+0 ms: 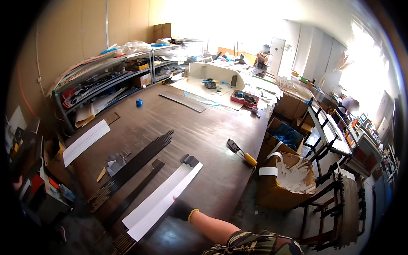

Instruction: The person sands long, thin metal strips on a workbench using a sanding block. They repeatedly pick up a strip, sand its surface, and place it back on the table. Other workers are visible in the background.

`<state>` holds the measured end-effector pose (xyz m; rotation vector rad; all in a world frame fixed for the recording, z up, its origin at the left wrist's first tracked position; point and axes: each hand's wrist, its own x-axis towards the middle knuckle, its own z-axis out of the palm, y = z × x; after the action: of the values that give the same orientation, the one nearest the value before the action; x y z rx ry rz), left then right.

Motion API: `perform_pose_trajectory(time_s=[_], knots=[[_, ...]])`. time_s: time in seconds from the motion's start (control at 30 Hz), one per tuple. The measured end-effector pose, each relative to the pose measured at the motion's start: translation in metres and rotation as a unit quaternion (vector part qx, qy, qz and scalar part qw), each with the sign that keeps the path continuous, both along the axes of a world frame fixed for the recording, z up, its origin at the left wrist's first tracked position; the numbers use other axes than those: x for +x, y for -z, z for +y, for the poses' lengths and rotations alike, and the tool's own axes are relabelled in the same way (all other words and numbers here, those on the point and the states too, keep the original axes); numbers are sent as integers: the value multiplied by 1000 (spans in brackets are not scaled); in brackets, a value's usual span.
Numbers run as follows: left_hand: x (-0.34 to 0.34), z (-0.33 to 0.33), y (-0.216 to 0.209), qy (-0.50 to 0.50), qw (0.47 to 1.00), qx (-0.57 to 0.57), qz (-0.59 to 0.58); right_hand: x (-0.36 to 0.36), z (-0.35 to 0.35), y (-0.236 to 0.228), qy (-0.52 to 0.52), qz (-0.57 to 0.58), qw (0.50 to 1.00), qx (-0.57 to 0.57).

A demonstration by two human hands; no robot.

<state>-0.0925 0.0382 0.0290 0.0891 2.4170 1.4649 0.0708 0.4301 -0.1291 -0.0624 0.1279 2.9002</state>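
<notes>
My right hand [182, 209], in a dark glove with a yellow cuff, comes in from the lower right. It is at the right edge of a long white folded strip [163, 196]. A bare thumb tip shows against the white; the other fingers are lost in the dark glove and table. Under the strip's ends, dark bars [190, 160] stick out. To its left lie a single dark strip [140, 185] and a bundle of long dark bars [138, 165]. My left hand is not in view.
A yellow-handled tool [241, 152] lies near the table's [204, 131] right edge. Another white panel [87, 142], clear plastic bags [117, 162] and a blue object [139, 103] lie leftward. Right of the table stands a cardboard box [282, 180] of white scraps. Two people work farther back.
</notes>
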Motion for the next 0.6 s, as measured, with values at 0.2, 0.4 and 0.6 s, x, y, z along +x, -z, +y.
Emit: perform_pose_trajectory(time_s=[0.2, 0.4, 0.6], knots=[[58, -21, -72, 45, 988, -107, 106, 8, -6, -95, 108, -289, 949, 70], [61, -73, 26, -15, 999, 12, -51, 77, -44, -60, -21, -488, 701, 519], [94, -84, 62, 85, 983, -101, -126, 141, -37, -44, -170, -552, 305, 757]])
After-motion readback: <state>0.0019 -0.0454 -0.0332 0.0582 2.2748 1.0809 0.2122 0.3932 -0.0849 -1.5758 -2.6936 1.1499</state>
